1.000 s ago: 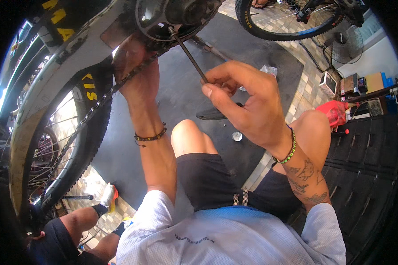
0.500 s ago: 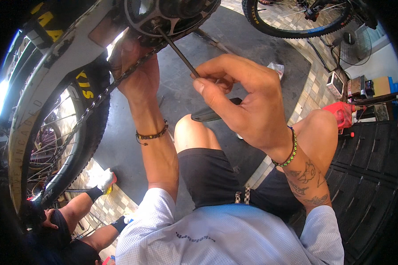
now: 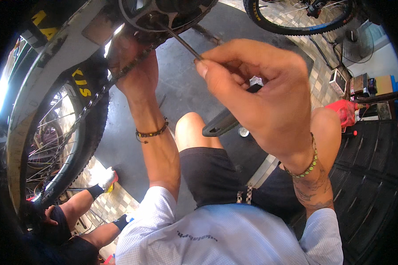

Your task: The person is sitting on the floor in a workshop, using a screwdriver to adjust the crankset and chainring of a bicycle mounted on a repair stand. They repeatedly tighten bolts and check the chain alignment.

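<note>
My right hand (image 3: 261, 88) pinches a thin steel shaft, which looks like a hex key (image 3: 184, 44), between thumb and fingers. Its far end reaches the crank and chainring (image 3: 141, 26) of a bicycle above. From under the same palm a black handle (image 3: 221, 123) with a hole in its end sticks out; whether it joins the shaft is hidden. My left hand (image 3: 135, 66) is raised behind the chain (image 3: 90, 104), just below the chainring, its fingers mostly out of sight. The chain runs down to the left beside the worn bicycle frame (image 3: 53, 66) and a black tyre (image 3: 95, 115).
Another bicycle's wheel (image 3: 296, 31) stands at the far right, near a fan (image 3: 357, 46). A red container (image 3: 340, 112) sits beside black slatted panels (image 3: 362, 176). At lower left another person's legs (image 3: 82, 207) show. A dark mat (image 3: 128, 145) covers the floor.
My right hand has moved up and right and turned, bringing more of the black handle and a silvery bit in the palm into view. The left hand has hardly moved.
</note>
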Demonstrator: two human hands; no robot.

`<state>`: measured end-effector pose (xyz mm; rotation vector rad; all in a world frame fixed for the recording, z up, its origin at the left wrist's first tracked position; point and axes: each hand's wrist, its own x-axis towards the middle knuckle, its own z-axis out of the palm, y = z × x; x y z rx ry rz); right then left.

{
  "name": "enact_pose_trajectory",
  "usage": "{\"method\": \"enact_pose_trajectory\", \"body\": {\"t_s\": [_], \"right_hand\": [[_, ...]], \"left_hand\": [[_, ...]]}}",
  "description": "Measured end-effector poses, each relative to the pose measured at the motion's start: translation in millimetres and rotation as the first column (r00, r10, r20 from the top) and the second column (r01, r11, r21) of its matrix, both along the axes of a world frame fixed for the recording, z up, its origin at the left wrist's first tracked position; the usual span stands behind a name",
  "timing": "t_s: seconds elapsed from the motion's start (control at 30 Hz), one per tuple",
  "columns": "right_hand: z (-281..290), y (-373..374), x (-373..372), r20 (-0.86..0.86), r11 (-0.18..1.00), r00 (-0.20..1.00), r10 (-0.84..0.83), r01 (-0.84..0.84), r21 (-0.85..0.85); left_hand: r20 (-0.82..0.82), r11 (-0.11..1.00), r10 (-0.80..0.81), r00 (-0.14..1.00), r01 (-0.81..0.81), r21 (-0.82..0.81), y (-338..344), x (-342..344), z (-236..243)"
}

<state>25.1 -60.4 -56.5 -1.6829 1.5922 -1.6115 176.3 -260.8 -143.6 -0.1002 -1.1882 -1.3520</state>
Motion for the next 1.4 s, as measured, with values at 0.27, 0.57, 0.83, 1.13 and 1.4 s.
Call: {"method": "enact_pose_trajectory", "body": {"t_s": [0.27, 0.57, 0.83, 1.13, 1.4], "right_hand": [[38.2, 3.1, 10.0, 0.09, 0.982, 0.994, -0.064, 0.046, 0.183], [40.3, -1.9, 2.7, 0.115, 0.971, 0.993, 0.031, -0.057, 0.232], [8.3, -1.1, -11.1, 0.659, 0.888, 0.697, 0.281, -0.449, 0.096], [-11.4, -7.6, -13.4, 0.954, 0.793, 0.033, 0.297, -0.565, -0.227], [-31.0, 27.2, 0.3, 0.608, 0.98, 0.772, -0.185, 0.187, 0.061]], "left_hand": [[-0.107, 0.995, -0.096, 0.99, 0.095, -0.014, -15.5, -0.1, -11.9], [-0.205, 0.945, -0.067, 0.977, 0.128, 0.3, 41.2, -10.6, -6.5], [0.058, 0.839, -0.159, 0.986, 0.103, 0.535, 133.4, -21.8, -5.3], [-0.03, 0.777, -0.38, 0.925, 0.336, 0.533, 126.1, -34.3, 56.0], [-0.093, 0.804, -0.256, 0.962, 0.265, 0.533, 129.2, -44.3, 49.1]]}}
